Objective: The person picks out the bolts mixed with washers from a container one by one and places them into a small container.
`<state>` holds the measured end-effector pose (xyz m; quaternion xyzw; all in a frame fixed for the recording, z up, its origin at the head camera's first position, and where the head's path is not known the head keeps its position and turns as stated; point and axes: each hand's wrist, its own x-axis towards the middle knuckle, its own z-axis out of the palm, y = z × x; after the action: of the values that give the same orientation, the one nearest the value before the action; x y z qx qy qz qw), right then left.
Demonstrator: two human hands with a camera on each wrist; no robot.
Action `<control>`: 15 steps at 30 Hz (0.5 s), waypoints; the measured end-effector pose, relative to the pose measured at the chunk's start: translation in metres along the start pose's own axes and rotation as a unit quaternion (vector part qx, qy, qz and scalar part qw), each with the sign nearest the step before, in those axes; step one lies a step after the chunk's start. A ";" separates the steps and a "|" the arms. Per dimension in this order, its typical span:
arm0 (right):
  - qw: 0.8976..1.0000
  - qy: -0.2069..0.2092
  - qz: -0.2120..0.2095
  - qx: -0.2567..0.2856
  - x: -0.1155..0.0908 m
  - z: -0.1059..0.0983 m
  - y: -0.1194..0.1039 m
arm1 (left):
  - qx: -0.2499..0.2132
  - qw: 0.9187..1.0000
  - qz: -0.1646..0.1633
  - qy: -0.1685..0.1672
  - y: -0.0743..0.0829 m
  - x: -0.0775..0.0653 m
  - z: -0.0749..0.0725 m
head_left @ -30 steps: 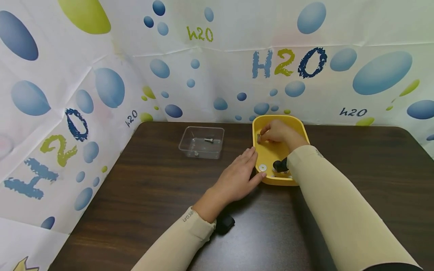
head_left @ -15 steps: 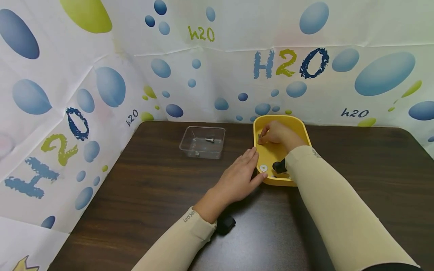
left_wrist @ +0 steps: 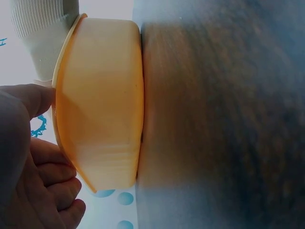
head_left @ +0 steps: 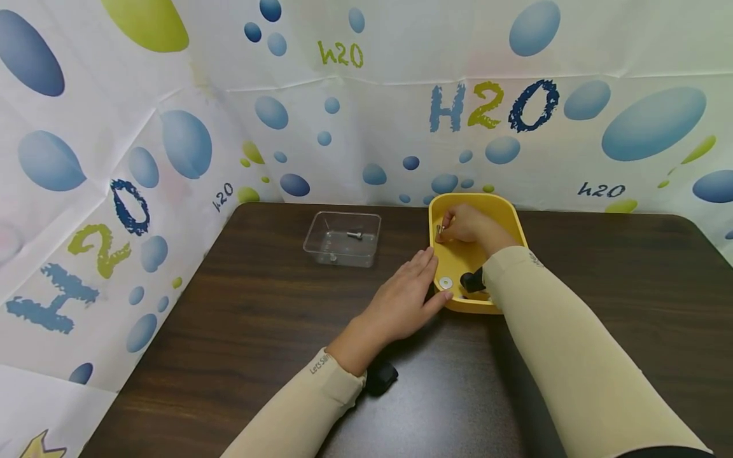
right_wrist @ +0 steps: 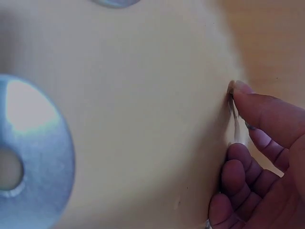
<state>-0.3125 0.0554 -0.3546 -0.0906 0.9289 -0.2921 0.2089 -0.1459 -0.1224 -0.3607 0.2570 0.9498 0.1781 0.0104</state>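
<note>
My right hand [head_left: 466,222] reaches into a yellow tray [head_left: 498,207], its thumb and finger pinching a slim silver bolt-like piece [head_left: 439,230] beside the left wall. In the right wrist view this metal piece [right_wrist: 235,119] is mostly covered by the fingers. The fingers of my left hand [head_left: 401,299] lie along the tray's near left edge, with the thumb on the front rim. The left wrist view has the thumb and fingers of that hand [left_wrist: 52,186] at the rim of the tray [left_wrist: 102,95]. A flat washer [head_left: 446,282] lies on the tray floor near the front left corner.
Left of the tray stands a clear plastic box [head_left: 343,259] holding a silver bolt [head_left: 355,235] and another small metal piece [head_left: 333,257]. Both stand on a dark wooden table [head_left: 229,318], backed by a patterned white sheet [head_left: 372,121]. More metal pieces lie partly hidden by the right wrist.
The right fingertips have closed in on the metal piece by the tray's left wall, with only small shifts. The left hand stays on the tray's edge.
</note>
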 end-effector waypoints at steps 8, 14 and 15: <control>1.000 0.002 -0.015 0.005 -0.001 0.000 -0.002 | 0.001 1.000 -0.002 -0.002 0.000 0.001 0.000; 0.999 0.010 -0.033 0.001 0.001 0.001 -0.003 | 0.001 1.000 -0.001 -0.001 0.000 0.001 -0.001; 0.999 0.012 -0.036 -0.002 0.001 0.001 -0.003 | 0.001 1.000 -0.001 -0.001 0.000 0.001 0.000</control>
<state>-0.3131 0.0524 -0.3543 -0.1206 0.9279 -0.2989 0.1875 -0.1467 -0.1220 -0.3604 0.2561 0.9502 0.1770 0.0113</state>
